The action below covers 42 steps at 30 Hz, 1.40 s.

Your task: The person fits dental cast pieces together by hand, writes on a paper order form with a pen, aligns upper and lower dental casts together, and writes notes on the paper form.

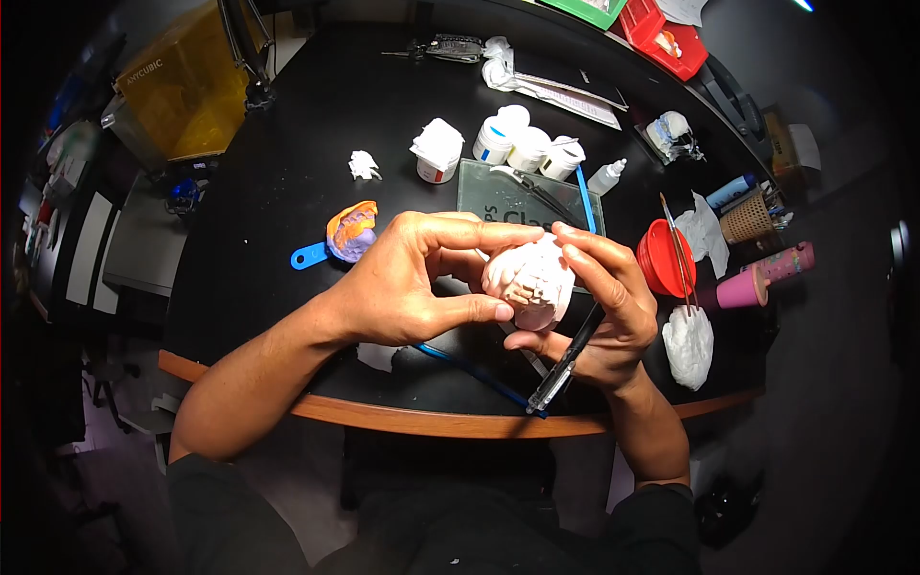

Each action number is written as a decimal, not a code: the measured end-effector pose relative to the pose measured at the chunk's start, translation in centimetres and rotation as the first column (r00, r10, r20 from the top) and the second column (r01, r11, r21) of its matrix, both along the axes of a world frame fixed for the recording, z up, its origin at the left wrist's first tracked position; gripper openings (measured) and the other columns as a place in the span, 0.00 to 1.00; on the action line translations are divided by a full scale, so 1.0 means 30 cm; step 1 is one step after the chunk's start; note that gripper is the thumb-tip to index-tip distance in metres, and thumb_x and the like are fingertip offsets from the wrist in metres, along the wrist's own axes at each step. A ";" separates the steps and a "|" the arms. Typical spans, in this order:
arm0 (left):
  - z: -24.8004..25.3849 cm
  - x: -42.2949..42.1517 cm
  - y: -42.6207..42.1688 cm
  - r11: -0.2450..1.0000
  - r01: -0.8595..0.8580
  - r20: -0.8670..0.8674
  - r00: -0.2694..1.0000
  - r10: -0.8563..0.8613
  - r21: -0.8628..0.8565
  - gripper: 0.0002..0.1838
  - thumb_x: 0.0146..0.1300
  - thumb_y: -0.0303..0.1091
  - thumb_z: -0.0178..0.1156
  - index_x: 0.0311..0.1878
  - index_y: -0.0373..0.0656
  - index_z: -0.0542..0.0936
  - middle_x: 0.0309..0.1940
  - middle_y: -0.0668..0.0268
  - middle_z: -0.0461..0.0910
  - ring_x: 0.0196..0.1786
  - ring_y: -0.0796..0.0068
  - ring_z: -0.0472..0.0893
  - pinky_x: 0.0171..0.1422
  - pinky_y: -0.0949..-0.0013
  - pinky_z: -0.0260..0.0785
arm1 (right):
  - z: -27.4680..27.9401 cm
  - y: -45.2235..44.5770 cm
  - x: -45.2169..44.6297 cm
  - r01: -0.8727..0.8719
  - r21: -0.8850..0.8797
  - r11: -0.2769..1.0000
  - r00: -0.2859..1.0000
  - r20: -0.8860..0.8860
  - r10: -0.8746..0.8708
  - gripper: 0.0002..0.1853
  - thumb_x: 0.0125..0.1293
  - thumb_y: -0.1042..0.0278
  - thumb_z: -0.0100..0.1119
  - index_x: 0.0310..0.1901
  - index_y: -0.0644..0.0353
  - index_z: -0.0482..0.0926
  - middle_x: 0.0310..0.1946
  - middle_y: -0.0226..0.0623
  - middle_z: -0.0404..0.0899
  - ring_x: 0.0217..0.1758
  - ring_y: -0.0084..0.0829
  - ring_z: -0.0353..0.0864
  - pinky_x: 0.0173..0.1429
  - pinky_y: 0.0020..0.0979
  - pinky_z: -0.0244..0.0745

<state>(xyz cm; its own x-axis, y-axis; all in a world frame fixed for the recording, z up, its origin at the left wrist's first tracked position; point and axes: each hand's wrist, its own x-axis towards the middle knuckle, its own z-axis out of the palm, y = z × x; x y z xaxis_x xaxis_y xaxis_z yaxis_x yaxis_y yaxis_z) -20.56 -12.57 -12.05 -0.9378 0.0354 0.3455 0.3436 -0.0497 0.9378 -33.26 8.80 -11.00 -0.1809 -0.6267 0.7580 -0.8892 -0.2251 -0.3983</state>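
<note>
Dental model (530, 283), pale and stone-like with visible teeth, is located right of the frame's centre, raised above the black table (278, 192) and held between two bare hands. Left hand (388, 283): thumb and index finger are clamped on the left side of the model; the state of the remaining fingers cannot be told. Right hand (621, 326): fingertips press the model's upper right, and the thumb sits at its lower edge. A black pen (573, 358) lies slantwise across the right hand, tip toward the bottom of the frame. A glass slab (475, 190) lies beyond the hands, upper centre, with white jars (494, 140) near its far edge. A blue-handled impression tray (352, 238) lies left of the left hand. A red bowl (659, 266) stands right of the right hand.
</note>
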 end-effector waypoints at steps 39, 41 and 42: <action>0.020 0.014 0.004 0.999 0.006 0.207 0.978 0.002 -0.038 0.34 0.63 0.28 0.78 0.72 0.34 0.78 0.56 0.56 0.88 0.56 0.73 0.87 0.65 0.66 0.80 | -0.003 0.023 -0.007 -0.015 0.111 0.994 0.998 0.064 0.008 0.54 0.39 0.40 0.91 0.62 0.75 0.81 0.52 0.54 0.85 0.55 0.43 0.89 0.58 0.38 0.86; 0.019 0.013 0.003 1.000 0.012 0.212 0.977 -0.007 -0.024 0.34 0.63 0.29 0.78 0.72 0.34 0.78 0.56 0.56 0.88 0.56 0.72 0.87 0.65 0.66 0.80 | -0.003 0.022 -0.005 -0.015 0.111 0.994 0.997 0.074 0.007 0.54 0.39 0.40 0.90 0.62 0.74 0.81 0.52 0.54 0.85 0.54 0.43 0.89 0.58 0.38 0.86; 0.018 0.013 0.003 1.000 0.012 0.206 0.978 -0.007 -0.022 0.34 0.63 0.29 0.78 0.72 0.35 0.78 0.56 0.56 0.88 0.56 0.72 0.87 0.65 0.66 0.80 | -0.002 0.022 -0.006 -0.014 0.114 0.993 0.998 0.066 0.007 0.54 0.39 0.40 0.90 0.62 0.74 0.81 0.52 0.54 0.85 0.54 0.43 0.89 0.58 0.38 0.86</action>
<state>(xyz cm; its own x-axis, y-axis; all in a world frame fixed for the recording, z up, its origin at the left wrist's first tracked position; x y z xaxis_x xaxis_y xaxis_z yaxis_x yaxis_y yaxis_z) -20.19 -12.50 -11.52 -0.9883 0.0504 0.1437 0.1423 -0.0297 0.9894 -33.45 9.45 -11.07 -0.2205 -0.7104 0.6684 -0.8585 -0.1840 -0.4787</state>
